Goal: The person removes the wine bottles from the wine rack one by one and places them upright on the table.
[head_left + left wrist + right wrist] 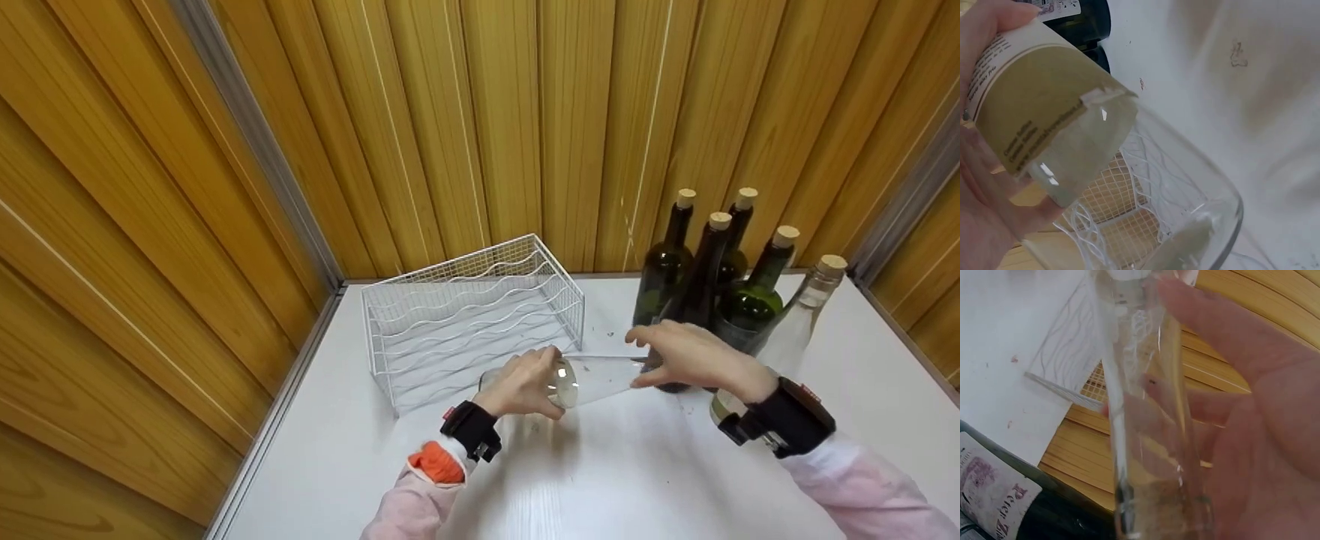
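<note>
A clear glass bottle (604, 376) is held lying sideways over the white table. My left hand (525, 384) grips it around the body, near the base. Text runs over a tan and white label (1030, 104) on this bottle in the left wrist view, beside bare glass toward the base. Around the narrow end curls my right hand (694, 356), thumb on one side and fingers on the other. Through the clear neck (1145, 433), the right wrist view shows fingers behind the glass. Part of the body is hidden under the left hand.
Behind the left hand stands a white wire rack (450, 261) with wavy bars. Several corked bottles stand close to my right hand, among them a green bottle (754, 300) and a clear bottle (791, 330). Wood-patterned walls (495, 135) enclose the table (322, 442).
</note>
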The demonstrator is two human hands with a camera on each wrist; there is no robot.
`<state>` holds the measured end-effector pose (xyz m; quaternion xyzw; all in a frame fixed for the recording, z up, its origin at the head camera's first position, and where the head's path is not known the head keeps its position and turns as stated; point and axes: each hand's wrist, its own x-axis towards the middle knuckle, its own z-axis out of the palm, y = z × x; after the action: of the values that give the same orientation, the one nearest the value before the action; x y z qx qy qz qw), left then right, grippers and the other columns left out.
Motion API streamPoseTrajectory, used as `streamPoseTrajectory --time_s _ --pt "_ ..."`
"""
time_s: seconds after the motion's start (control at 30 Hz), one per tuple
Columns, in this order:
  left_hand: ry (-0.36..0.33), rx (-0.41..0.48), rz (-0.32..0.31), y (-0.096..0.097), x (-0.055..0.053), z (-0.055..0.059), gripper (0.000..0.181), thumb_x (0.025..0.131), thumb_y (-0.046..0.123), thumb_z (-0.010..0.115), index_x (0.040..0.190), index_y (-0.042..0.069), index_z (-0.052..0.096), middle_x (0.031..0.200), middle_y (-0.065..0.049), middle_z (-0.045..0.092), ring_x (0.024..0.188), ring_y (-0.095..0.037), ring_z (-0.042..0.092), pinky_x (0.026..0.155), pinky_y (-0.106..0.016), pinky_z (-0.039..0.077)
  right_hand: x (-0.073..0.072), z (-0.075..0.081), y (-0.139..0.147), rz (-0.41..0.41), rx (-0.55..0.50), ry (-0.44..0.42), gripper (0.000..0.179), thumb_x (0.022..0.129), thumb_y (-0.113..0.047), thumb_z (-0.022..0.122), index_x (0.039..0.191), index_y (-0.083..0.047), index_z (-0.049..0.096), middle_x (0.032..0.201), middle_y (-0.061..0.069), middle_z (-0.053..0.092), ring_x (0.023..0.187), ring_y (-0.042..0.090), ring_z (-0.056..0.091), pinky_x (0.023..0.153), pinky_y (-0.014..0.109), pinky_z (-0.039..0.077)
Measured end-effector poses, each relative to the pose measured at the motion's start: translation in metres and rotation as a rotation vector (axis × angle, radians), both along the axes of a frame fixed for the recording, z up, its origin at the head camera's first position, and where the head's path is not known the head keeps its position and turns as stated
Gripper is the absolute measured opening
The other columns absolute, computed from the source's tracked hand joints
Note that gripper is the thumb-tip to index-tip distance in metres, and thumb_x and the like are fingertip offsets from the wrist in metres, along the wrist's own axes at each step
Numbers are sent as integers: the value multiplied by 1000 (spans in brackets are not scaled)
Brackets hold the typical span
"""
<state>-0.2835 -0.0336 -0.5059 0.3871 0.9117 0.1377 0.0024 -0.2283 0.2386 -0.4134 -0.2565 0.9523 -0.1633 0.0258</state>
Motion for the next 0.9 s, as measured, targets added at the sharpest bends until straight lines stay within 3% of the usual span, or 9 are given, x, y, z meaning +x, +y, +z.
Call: streamPoseTrajectory --time_s 0.13,0.2,0.33,0.4,0.6,0.7,0.9 --pt "-46 55 31 -3 -2 0 75 65 32 92 124 10 51 105 -3 64 89 -13 60 74 -20 51 -2 8 2 -32 -214 210 60 82 -25 85 129 4 60 126 22 64 118 42 57 93 59 51" --pt "-60 98 39 -5 -2 0 73 65 31 91 122 10 51 107 -3 65 89 -13 60 76 -20 52 -4 10 3 -24 -319 340 62 79 -19 87 129 4 60 129 24 63 121 43 54 96 62 49" --pt "-97 204 65 -7 -5 -1 70 65 27 90 120 10 51 112 -4 68 91 -13 61 78 -21 51 -8 13 5 -24 -461 537 66 74 -9 88 130 7 58 133 25 60 125 44 50 100 61 45" --pt "-131 272 76 -7 -6 -2 70 64 25 90 120 8 52 116 -6 69 94 -14 63 81 -21 52 -8 14 7 -49 -519 569 67 73 -5 86 132 7 56 135 25 57 126 43 48 105 54 43" --pt "-194 450 103 -6 -8 -7 72 64 21 90 122 4 51 117 -12 68 99 -20 65 86 -25 53 -8 15 7 -179 -757 527 73 77 6 82 140 8 46 141 25 50 130 21 45 110 18 32" --pt "-220 531 108 -4 -7 -11 71 64 19 91 120 3 51 115 -12 68 98 -20 64 87 -25 53 -6 15 5 -241 -880 438 72 83 6 76 144 8 39 143 23 46 129 10 44 108 13 33" --pt "-239 641 129 3 -3 -16 68 63 20 91 117 3 53 111 -12 68 96 -18 63 83 -24 54 -3 6 -1 -325 -1029 214 67 95 -1 64 150 6 27 145 16 41 126 2 41 104 11 34"
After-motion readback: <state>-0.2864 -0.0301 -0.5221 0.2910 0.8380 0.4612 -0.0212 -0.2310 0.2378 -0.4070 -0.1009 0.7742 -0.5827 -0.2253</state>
